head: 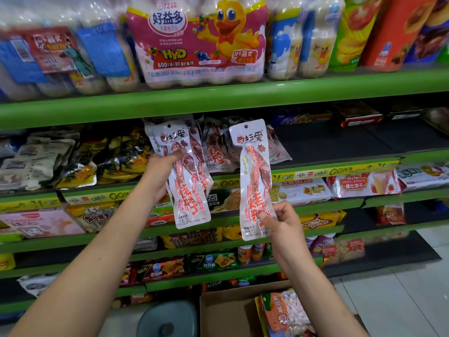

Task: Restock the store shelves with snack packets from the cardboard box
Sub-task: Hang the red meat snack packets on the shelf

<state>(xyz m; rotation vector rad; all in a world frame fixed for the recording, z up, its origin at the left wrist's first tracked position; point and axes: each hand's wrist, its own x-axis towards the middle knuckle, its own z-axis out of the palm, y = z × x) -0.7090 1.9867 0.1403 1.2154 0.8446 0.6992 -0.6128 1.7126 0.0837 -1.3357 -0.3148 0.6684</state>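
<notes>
My left hand (161,171) grips a small stack of long white meat-snack packets (184,176) with red lettering, held upright in front of the second green shelf. My right hand (281,220) pinches the bottom of one more such packet (254,176), also upright. Behind them, similar white packets (218,144) lean on that shelf (340,154). The open cardboard box (228,314) stands on the floor below, with orange and pink snack bags (284,312) inside.
Green shelves (218,96) hold drink multipacks above, yellow-black snack bags (116,156) at left and biscuit packs (364,183) lower right. The second shelf's right part shows bare dark board. A grey stool (167,319) stands beside the box. Tiled floor (401,288) lies at right.
</notes>
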